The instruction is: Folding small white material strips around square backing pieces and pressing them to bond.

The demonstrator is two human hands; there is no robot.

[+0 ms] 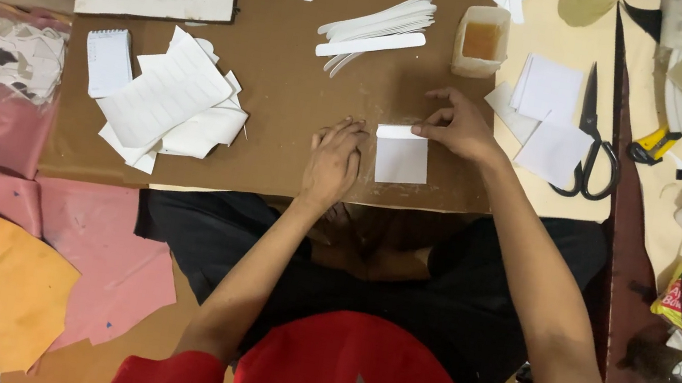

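Right hand (457,128) pinches the folded top edge of the white paper square (401,156); left hand (334,161), fingers together, presses flat on the cardboard worktop (282,102) just beside it.

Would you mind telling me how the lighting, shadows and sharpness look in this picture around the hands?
Head view: light is even and soft, with no glare on the brown cardboard work board; the left hand and right hand cast only faint shadows beside the small white square card; the centre is sharp, while the dark right-hand corner of the picture is dim and hard to read.
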